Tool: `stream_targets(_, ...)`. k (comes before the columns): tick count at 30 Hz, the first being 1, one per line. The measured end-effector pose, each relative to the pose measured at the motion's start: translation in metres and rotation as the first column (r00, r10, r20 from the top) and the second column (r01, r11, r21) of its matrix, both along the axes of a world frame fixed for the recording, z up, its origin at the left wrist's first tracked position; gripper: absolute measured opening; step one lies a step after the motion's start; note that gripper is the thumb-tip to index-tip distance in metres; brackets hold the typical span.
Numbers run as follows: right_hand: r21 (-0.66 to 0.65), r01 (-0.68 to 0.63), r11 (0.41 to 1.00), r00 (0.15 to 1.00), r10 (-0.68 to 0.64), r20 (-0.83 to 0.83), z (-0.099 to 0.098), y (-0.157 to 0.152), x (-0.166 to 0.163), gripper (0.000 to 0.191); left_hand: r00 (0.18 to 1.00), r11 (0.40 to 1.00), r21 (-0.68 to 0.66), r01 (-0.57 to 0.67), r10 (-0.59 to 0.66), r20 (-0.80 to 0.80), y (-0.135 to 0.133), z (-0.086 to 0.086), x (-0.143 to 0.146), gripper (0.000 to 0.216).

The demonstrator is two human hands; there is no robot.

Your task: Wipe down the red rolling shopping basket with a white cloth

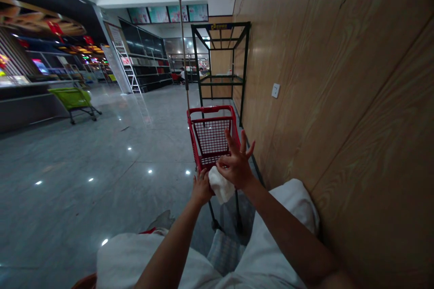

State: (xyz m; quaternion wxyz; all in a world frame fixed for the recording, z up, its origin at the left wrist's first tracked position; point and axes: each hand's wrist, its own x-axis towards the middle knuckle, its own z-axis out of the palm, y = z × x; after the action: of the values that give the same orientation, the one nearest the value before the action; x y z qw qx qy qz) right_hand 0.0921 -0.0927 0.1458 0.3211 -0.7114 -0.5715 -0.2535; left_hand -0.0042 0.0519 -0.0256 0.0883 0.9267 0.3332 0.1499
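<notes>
A small crumpled white cloth (221, 185) hangs between my two hands, over the near end of a red shopping cart (213, 109). Thumb and forefinger of my right hand (237, 165) are pinched together at the cloth's top edge, while the other fingers fan upward; a ring shows on one of them. My left hand (202, 187) is at the cloth's left side, its fingers curled near the cart's near rim. The cloth hides part of this hand, so its thumb does not show. The cart's mesh basket (213, 137) lies just beyond both hands.
A wood-panelled wall (332, 76) with a socket (275, 90) runs along my right. A metal pole (185, 54) rises at the cart's left. Beyond stands a dark metal frame (222, 84). A green cart (73, 98) and a ladder (127, 67) are further left.
</notes>
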Motion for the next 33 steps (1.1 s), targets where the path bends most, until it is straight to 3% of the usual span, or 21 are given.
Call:
stream_targets(6,-0.003,-0.053,0.999,0.998,0.053,-0.040,-0.014,0.004,0.002,0.019,1.000,1.000,-0.025,0.004,-0.003,0.019,0.001,-0.004,-0.001,0.080)
stream_targets(9,-0.054,-0.173,0.983,0.983,0.169,-0.074,-0.030,0.010,0.006,0.008,1.000,0.999,-0.041,0.007,-0.006,0.018,-0.001,-0.001,0.000,0.082)
stream_targets(13,-0.296,-0.347,0.890,0.937,0.320,-0.138,-0.081,0.030,0.007,0.042,1.000,0.999,-0.045,-0.012,0.012,-0.001,-0.003,0.001,0.002,0.077)
stream_targets(16,-0.446,-0.273,0.853,0.961,0.264,-0.084,-0.123,0.044,0.010,0.051,0.999,1.000,-0.018,-0.015,0.015,-0.037,-0.003,0.000,-0.001,0.064)
stream_targets(19,-0.501,-0.224,0.836,0.968,0.251,-0.013,-0.146,0.045,0.030,0.044,0.999,0.999,0.043,0.010,-0.008,-0.040,-0.001,0.000,-0.007,0.049)
stream_targets(27,-0.500,-0.165,0.850,0.985,0.172,-0.032,-0.149,0.004,0.110,0.032,0.999,0.999,0.041,0.022,-0.020,-0.044,0.000,0.002,-0.005,0.044)
stream_targets(30,-0.461,-0.176,0.870,0.984,0.160,-0.075,-0.153,0.004,0.108,0.034,1.000,1.000,0.019,-0.003,0.003,0.005,-0.002,0.000,0.000,0.040)
stream_targets(33,-0.399,-0.181,0.899,0.983,0.156,-0.095,-0.159,0.015,0.086,0.035,0.999,0.999,0.005,-0.033,0.033,0.018,-0.003,-0.003,0.002,0.044)
